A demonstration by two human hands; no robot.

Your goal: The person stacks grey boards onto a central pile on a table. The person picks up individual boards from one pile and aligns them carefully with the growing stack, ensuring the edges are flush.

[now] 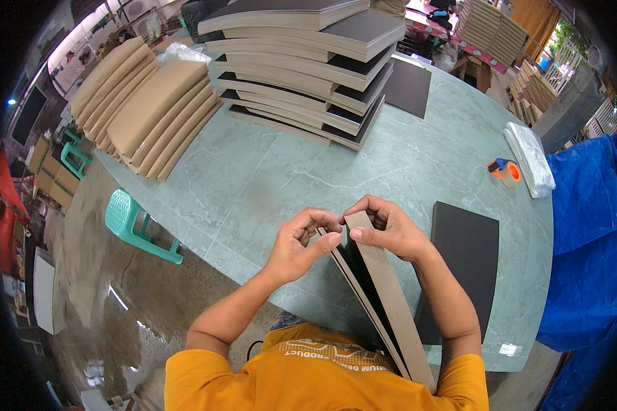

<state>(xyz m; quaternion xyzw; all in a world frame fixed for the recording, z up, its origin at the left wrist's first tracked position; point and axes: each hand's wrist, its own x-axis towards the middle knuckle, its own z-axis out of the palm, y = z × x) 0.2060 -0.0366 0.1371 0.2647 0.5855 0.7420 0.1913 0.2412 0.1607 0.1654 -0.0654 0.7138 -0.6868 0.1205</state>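
On the green bench (267,171), with a finished-looking stack of boards (308,65) at the far side, left hand (296,245) and right hand (385,229) both pinch the top edge of a folded brown board (384,288), apparently mid-assembly.

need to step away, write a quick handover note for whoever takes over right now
Left hand and right hand both pinch the top end of a board cover stood on edge, opened like a book.
A flat black panel lies right of it on the green table.
Done: finished covers stack at the far side.
Left: the cover in hand is not yet laid down.
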